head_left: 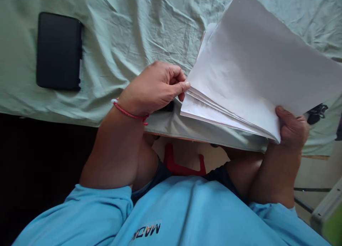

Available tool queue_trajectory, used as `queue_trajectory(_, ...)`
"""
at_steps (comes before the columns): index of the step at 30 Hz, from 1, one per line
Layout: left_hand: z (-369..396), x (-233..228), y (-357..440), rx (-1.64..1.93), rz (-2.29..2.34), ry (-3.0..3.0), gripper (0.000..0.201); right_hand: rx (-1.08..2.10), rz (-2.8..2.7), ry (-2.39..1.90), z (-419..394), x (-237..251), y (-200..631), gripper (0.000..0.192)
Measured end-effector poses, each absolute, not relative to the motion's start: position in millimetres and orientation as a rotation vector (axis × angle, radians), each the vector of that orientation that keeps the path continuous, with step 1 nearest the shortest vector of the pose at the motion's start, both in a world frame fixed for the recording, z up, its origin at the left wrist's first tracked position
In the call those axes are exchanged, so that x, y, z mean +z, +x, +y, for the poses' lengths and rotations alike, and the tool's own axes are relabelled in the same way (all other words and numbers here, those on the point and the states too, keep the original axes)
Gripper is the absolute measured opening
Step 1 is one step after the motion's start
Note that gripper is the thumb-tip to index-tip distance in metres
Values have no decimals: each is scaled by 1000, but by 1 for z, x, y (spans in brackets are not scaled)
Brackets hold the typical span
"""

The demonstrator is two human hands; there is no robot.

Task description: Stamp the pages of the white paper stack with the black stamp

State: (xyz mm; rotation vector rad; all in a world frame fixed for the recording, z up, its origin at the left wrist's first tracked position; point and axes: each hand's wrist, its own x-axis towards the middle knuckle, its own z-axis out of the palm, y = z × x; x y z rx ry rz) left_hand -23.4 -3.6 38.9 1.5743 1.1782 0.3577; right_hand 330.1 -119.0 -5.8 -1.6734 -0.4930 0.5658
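Note:
A stack of white paper sheets point(248, 61) is held up over the table at the right. My right hand point(294, 128) grips its lower right edge, thumb on top and fingers underneath. At the left corner, my left hand point(157, 85) pinches the upper sheets between thumb and fingers. The sheets fan slightly apart there, and the lower one shows lines of small print. The top sheet's visible side is blank. A red cord bracelet point(128, 113) circles my left wrist.
A black flat case-like object point(59, 51) lies on the pale green tablecloth point(112, 36) at the left. A small dark object point(167, 106) is partly hidden beneath my left hand. Keys point(317, 112) lie beside my right hand. Below the table edge shows a red stool point(184, 167).

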Motion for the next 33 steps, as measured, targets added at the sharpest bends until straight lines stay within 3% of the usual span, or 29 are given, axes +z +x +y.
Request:
queue_trajectory(5,-2,40,-24,313,1170,1675,31,578,-512,-1688,-120,-6,332,44)
queue_trajectory(12,0,42,-25,227,1119,1723,34,592,-531,-1634,-119,-8,332,35)
queue_trajectory(25,-1,42,-23,196,1157,1742,33,561,-488,-1663,-119,-7,332,37)
queue_trajectory(33,-1,41,-23,237,1149,1700,19,537,-479,-1630,-119,-14,339,35)
